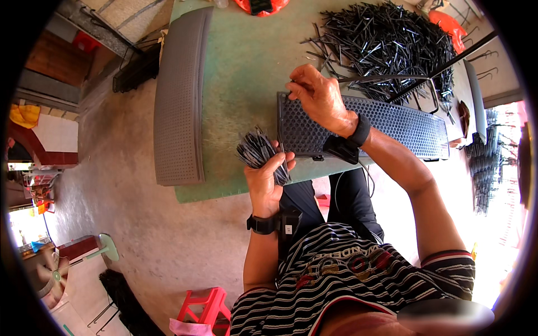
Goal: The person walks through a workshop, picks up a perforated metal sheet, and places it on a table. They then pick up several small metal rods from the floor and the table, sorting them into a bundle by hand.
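My left hand (265, 180) is closed round a bundle of thin black plastic strips (256, 150), whose ends fan out above the fingers. It is beside the near left corner of a black panel full of round holes (392, 124), lying lengthwise on the green table (238, 61). Above that panel's far left corner is my right hand (320, 99), thumb and forefinger pinched together. A small dark bit shows at its fingertips, too little to name. Both wrists wear black straps.
A large loose pile of black strips (386, 42) covers the table's far right. Grey perforated panels (180, 106) lie stacked along the left edge. A dark metal rod (465, 53) slants over the right side. A red stool (203, 305) stands on the floor behind, left of me.
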{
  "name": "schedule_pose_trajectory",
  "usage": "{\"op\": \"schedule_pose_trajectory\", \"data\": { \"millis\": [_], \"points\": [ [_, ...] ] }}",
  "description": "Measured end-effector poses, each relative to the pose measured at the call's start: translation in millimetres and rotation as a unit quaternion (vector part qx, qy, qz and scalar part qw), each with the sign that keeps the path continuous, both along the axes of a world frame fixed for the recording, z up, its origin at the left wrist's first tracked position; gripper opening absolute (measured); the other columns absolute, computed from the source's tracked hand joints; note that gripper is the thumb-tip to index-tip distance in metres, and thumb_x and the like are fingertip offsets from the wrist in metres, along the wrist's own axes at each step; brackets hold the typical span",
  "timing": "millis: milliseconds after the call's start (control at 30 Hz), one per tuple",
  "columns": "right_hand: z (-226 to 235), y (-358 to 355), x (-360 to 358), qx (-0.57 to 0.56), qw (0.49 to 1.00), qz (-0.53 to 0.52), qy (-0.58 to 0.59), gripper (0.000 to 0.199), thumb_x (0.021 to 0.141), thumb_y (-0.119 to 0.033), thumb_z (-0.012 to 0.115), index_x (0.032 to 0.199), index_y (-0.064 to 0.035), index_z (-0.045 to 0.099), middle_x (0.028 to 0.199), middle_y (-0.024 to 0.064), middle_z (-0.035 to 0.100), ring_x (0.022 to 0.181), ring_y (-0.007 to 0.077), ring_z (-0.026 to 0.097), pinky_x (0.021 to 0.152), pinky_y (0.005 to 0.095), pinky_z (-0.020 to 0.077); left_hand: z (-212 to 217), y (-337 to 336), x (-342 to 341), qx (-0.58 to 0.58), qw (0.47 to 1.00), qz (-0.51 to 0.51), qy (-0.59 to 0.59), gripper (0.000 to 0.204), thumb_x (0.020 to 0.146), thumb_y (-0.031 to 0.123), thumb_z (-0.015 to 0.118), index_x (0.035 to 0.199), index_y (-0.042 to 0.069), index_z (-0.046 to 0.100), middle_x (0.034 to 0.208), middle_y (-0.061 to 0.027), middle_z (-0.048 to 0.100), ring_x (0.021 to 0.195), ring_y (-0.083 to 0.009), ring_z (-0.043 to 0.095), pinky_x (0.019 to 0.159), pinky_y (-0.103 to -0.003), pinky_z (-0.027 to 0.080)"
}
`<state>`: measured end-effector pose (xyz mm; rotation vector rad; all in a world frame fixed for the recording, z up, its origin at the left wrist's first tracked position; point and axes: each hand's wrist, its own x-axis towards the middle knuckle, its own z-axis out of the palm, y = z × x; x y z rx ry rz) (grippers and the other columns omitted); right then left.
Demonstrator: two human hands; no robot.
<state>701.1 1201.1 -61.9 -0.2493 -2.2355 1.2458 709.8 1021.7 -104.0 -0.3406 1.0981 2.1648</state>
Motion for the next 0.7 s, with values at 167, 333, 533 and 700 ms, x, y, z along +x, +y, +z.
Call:
{"op": "schedule_pose_trajectory", "data": {
  "millis": [167,333,533,700],
  "points": [
    [-7.5,4.7,-4.9,0.053,0.998,0.008,0.015,0.014,0.079,-0.005,0.055,0.089,0.0004,0.046,0.065,0.016,0.059,0.059,0.0279,0.06,0.051,0.0319,0.0462,0.1,0.9,-0.3,-0.01,1.0,-0.001,-0.019,0.022,0.068,-0.008,0.06,0.088,-0.002,0.055,0.078,-0.0092,0.059,0.065,-0.0242,0.062,0.054,-0.034,0.053],
    [-11.2,7.6,-9.6,0.119,0.992,0.043,-0.015,0.014,0.077,-0.006,0.056,0.086,-0.0001,0.047,0.062,0.0167,0.055,0.058,0.0343,0.055,0.049,0.0372,0.0438,-3.2,-1.0,-1.0,-0.003,0.999,0.005,-0.033,0.021,0.068,-0.008,0.061,0.087,-0.002,0.055,0.078,-0.0097,0.06,0.064,-0.0251,0.062,0.053,-0.034,0.053],
    [-12.9,9.8,-12.2,0.278,0.958,0.044,-0.043,0.01,0.075,-0.011,0.058,0.076,-0.0018,0.055,0.065,0.0156,0.055,0.058,0.0353,0.052,0.05,0.0389,0.0415,-0.6,-1.0,-0.9,-0.017,0.999,0.005,-0.034,0.02,0.068,-0.007,0.061,0.087,-0.002,0.056,0.078,-0.0097,0.06,0.064,-0.0257,0.062,0.052,-0.035,0.053],
    [4.3,-11.1,14.8,0.09,0.977,0.072,-0.18,0.02,0.076,-0.02,0.062,0.074,0.0001,0.061,0.058,0.0099,0.057,0.05,0.0185,0.057,0.047,0.0311,0.0442,3.9,1.1,-1.4,-0.002,0.999,-0.001,-0.041,0.019,0.069,-0.005,0.062,0.087,-0.001,0.057,0.08,-0.0103,0.06,0.066,-0.0247,0.062,0.053,-0.034,0.053]
  ]
}}
